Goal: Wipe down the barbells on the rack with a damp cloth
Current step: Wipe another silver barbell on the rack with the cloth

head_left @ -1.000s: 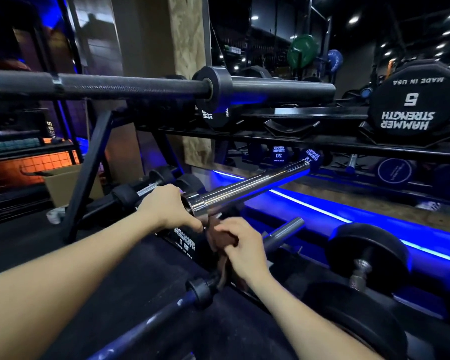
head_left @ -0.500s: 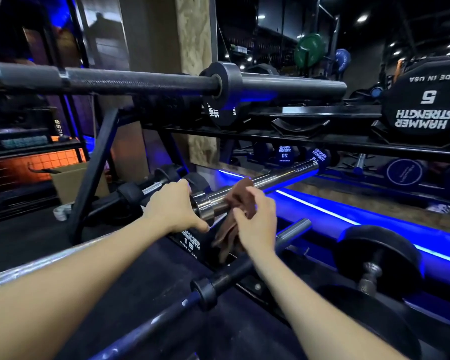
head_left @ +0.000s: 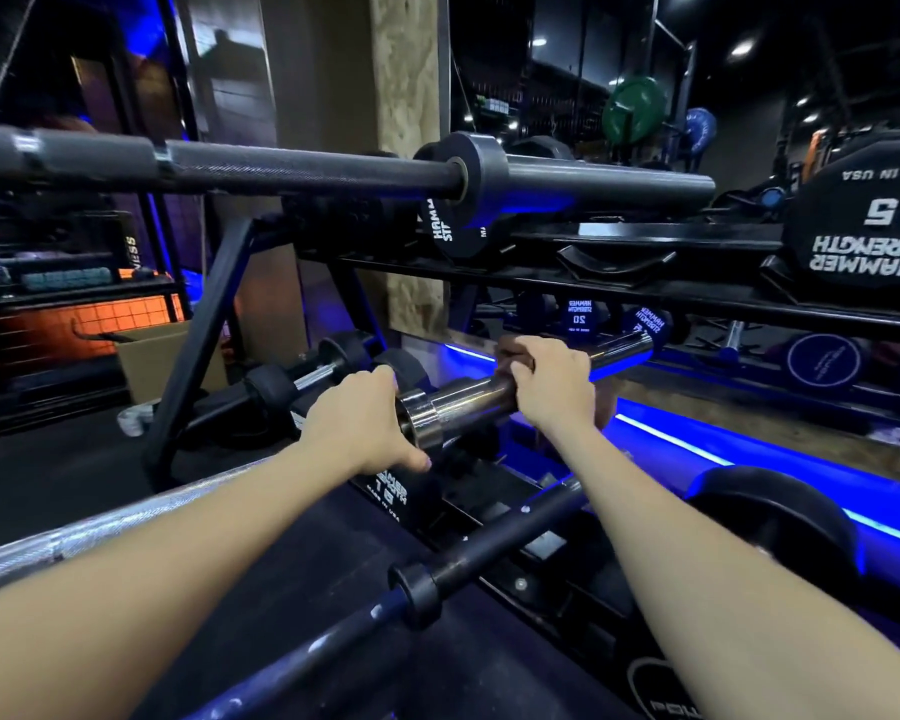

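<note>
Here your left hand (head_left: 370, 423) grips the chrome barbell (head_left: 468, 402) at its collar to steady it, while your right hand (head_left: 552, 379) wraps the brown cloth (head_left: 510, 350) around the sleeve, farther right.

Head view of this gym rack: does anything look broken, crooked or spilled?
Nothing stands out. The left hand steadies the shiny chrome barbell sleeve at its collar while the right hand wraps the brown cloth around it. The black barbell above lies level.
</note>
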